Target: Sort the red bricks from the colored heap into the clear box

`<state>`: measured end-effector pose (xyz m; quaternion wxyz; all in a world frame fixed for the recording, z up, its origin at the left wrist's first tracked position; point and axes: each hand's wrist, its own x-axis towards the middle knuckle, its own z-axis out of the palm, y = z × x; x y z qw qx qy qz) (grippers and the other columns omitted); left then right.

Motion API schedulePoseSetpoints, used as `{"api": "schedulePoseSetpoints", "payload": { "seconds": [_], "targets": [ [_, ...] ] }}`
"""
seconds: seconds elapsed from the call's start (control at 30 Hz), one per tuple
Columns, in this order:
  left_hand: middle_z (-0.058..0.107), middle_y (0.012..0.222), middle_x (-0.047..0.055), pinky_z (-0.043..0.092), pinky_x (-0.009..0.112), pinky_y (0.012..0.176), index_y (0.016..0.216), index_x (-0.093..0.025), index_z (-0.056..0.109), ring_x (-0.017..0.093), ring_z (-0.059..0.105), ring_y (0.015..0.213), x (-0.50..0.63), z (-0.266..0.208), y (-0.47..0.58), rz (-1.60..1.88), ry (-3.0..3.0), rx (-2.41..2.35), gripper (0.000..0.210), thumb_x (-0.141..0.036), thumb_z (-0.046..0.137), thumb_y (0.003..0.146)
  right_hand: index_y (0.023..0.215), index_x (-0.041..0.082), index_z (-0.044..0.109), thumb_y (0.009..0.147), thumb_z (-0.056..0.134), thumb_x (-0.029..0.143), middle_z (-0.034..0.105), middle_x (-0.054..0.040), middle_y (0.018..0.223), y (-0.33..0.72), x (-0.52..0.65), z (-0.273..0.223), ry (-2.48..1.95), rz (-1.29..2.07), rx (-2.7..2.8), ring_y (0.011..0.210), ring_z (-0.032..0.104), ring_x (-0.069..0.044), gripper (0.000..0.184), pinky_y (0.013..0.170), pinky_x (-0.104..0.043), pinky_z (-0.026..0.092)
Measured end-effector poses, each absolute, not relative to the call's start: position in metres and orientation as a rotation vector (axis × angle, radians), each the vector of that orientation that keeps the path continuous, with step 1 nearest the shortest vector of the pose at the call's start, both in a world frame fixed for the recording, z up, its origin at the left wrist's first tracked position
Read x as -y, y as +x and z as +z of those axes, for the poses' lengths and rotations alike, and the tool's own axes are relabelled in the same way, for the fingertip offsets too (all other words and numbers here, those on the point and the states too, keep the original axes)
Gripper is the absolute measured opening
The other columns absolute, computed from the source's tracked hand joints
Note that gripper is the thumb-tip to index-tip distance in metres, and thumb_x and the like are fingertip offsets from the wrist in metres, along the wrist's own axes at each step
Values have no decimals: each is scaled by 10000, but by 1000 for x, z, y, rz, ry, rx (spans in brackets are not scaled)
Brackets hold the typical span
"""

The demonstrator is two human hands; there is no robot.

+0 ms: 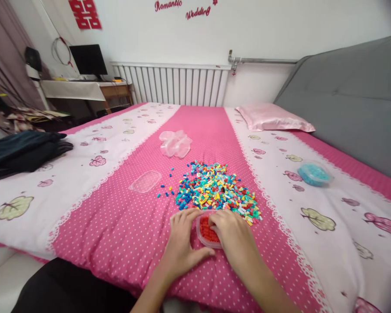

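Note:
A clear plastic container [200, 237] filled with small red toy bricks [208, 230] sits on the bed just in front of me. Around its left side curves my left hand [182, 243], fingers at the far rim and thumb along the near edge, steadying it. My right hand [231, 230] reaches over the right side with curled fingertips down at the red bricks. Whatever those fingertips pinch is hidden. Directly beyond both hands spreads a heap of loose multicoloured toy bricks [218, 187].
A clear lid [146, 181] lies left of the heap, with several stacked clear containers [176, 143] farther back. To the right stands a lidded container of light-blue pieces [314, 174]. A pink pillow [273, 117] rests by the grey headboard [352, 95]; dark clothes [22, 150] lie left.

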<state>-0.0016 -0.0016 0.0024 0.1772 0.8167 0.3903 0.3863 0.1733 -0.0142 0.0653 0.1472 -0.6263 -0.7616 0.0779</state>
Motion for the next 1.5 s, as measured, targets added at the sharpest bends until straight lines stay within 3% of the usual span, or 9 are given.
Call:
{"api": "schedulePoseSetpoints", "payload": {
  "seconds": [0.27,0.83,1.5],
  "targets": [
    [568,1385,98,389,486,1085,1435,-297,412,319,506,1291,0,-1,-2,1099,2323,-1124,849,-760,679,775,926,225,772,892,660,47,749,-33,929,178,17,64,-1737,76,2149,852,659,-229,213,747,-350,427],
    [551,1398,102,378,502,1092,1443,-306,400,321,491,1301,0,-2,-2,1087,2317,-1112,832,-750,670,792,964,215,773,873,702,61,769,-37,979,177,12,58,-1749,51,2187,920,655,-253,193,805,-371,436],
    [563,1388,104,385,497,1090,1439,-295,411,319,502,1293,3,2,-1,1076,2315,-1118,813,-719,688,803,839,222,748,869,671,42,745,-21,878,180,16,69,-1762,152,2147,867,654,-234,199,774,-347,422]
  ]
}}
